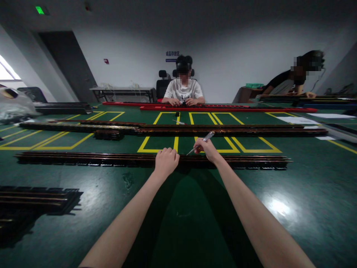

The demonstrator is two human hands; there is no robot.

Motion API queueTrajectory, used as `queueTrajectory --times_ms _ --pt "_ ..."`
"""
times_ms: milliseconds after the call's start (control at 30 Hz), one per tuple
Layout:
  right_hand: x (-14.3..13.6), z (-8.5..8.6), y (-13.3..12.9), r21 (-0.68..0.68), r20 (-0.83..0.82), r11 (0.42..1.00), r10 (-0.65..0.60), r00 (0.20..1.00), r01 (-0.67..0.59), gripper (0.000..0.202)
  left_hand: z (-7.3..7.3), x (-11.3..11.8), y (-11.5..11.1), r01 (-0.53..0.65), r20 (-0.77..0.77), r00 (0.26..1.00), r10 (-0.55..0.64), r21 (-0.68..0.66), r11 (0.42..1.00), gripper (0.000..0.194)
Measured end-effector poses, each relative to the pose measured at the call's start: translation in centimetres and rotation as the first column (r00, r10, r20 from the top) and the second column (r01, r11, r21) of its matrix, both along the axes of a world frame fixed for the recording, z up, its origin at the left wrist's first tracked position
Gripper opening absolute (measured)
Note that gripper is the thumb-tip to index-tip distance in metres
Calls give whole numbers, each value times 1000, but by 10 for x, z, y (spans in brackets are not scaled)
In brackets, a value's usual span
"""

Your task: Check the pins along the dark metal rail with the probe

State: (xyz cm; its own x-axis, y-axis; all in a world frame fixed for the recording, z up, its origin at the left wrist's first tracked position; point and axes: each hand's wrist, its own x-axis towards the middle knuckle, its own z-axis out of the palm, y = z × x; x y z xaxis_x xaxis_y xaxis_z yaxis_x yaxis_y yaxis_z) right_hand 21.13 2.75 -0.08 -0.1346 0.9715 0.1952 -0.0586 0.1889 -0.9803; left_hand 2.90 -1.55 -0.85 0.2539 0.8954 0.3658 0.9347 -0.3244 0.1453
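Observation:
A long bundle of dark strips (92, 159) lies crosswise on the green table in front of me. My left hand (166, 160) rests on the bundle near its middle, fingers curled over it; what they hold is hidden. My right hand (205, 147) is closed around a screwdriver (208, 136) with a clear handle. The screwdriver's thin shaft slants down to the left, its tip at the far edge of the bundle, a little right of my left hand.
Beyond lie another row of dark strips (251, 131) and red rails (223, 108). A person (184, 89) sits opposite; another person (287, 80) leans over at the far right. More strips (36, 201) lie at near left. A plastic bag (15, 106) stands far left.

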Motion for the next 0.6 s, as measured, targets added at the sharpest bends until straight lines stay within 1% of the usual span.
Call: queueTrajectory --times_ms 133,333,500,600 --pt "1 0 1 9 13 1000 19 1000 -19 15 -2 -1 1 -17 7 1000 17 -9 1000 45" --pt "1 2 0 28 53 999 32 998 -34 15 0 -2 4 -21 -2 1000 21 -25 999 42" --pt "-3 6 -3 54 63 998 30 998 -33 15 2 -7 4 -104 3 995 105 -51 993 42" --pt "-5 6 -4 49 55 998 24 998 -27 15 3 -13 5 -159 -7 987 159 -39 986 41"
